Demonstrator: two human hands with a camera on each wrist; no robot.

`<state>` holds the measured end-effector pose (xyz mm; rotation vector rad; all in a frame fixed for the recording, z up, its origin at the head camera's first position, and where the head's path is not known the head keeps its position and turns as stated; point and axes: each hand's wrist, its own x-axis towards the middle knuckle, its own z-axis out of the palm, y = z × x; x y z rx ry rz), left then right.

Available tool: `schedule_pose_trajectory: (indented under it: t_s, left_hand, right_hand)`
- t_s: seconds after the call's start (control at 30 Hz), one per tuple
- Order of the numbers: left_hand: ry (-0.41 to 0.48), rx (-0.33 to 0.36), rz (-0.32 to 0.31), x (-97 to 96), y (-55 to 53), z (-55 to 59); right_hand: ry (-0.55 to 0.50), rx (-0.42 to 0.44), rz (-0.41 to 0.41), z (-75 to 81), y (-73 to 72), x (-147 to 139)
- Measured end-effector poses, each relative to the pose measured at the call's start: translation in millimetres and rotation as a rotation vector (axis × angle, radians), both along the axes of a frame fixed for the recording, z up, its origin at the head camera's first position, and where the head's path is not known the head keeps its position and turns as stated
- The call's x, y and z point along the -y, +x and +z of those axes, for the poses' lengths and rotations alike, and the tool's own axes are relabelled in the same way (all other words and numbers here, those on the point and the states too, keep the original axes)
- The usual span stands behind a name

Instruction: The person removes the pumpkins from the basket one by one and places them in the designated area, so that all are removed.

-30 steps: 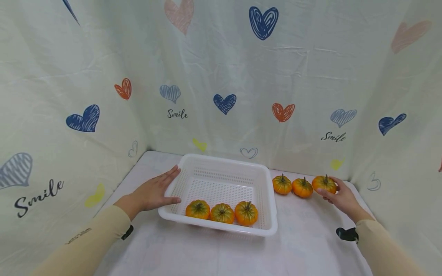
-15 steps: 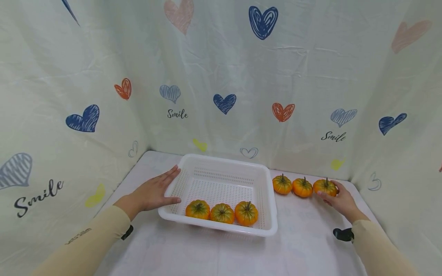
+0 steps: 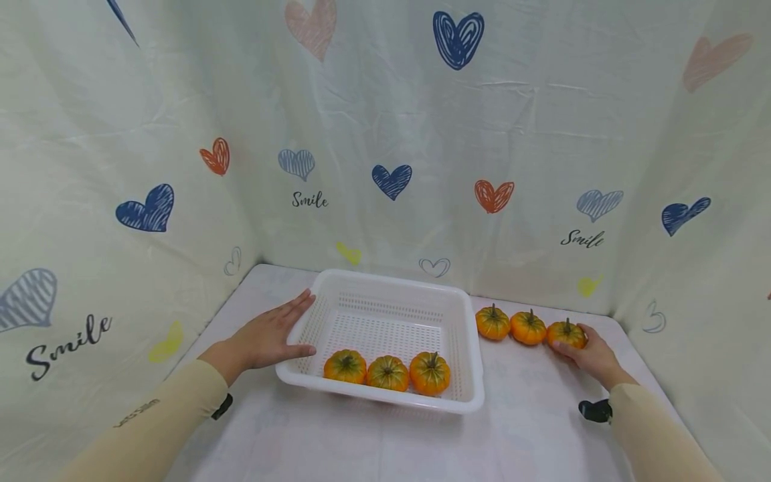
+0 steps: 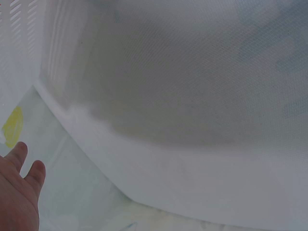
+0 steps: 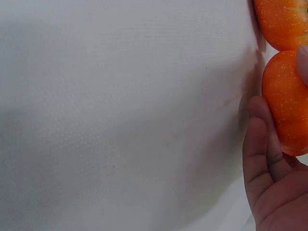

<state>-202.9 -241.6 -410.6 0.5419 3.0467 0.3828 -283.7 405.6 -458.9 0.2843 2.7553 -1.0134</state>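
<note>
At the right end of a row on the table, my right hand (image 3: 596,355) holds a small orange pumpkin (image 3: 567,334), thumb on the near side and fingers behind. The right wrist view shows this pumpkin (image 5: 286,106) between thumb and fingers, touching its neighbour (image 5: 284,21). My left hand (image 3: 265,337) rests on the left rim of a white perforated plastic basket (image 3: 385,397), fingers straight and thumb spread. Three small pumpkins (image 3: 387,373) sit side by side along the basket's front wall. Only part of the left hand (image 4: 21,192) appears in the left wrist view.
Two more pumpkins, one next to the basket (image 3: 492,323) and one in the middle of the row (image 3: 528,328), stand between basket and right hand. A white cloth covers the table (image 3: 337,442). Behind and beside it hangs a heart-patterned curtain (image 3: 421,221).
My right hand has lowered the rightmost pumpkin slightly, to the level of its neighbours in the row. The left hand and the basket have stayed put.
</note>
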Motion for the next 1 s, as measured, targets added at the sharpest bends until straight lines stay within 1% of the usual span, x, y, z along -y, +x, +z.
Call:
schedule_pose_trajectory:
  t_s: [0.2,0.33,0.43,0.57,0.67,0.83,1.0]
  left_hand:
    - [-0.002,0.002,0.002,0.2,-0.9,-2.5]
    - [-0.003,0.004,0.007,0.9,-1.3,-3.3]
    - [-0.007,0.004,0.007,1.1,-1.9,-3.6]
    - [-0.011,0.007,0.008,1.1,-2.7,-4.4]
    - [-0.011,0.012,0.01,1.1,-2.1,-3.7]
    - [-0.005,0.009,0.008,1.4,-0.9,-1.0]
    - [-0.003,0.013,0.009,0.8,-1.5,-0.7]
  right_hand:
    - [-0.005,0.021,0.0,-4.2,0.2,-1.0]
    - [-0.036,0.021,0.005,-6.3,0.4,-1.0]
    - [-0.052,0.022,-0.012,-8.0,0.7,0.0]
    - [-0.061,0.024,-0.058,-8.7,1.3,2.7]
    - [-0.082,0.02,-0.071,-8.7,1.5,4.6]
    - [-0.107,0.022,-0.068,-9.5,0.9,6.3]
    - [-0.113,0.027,-0.059,-8.7,1.3,6.2]
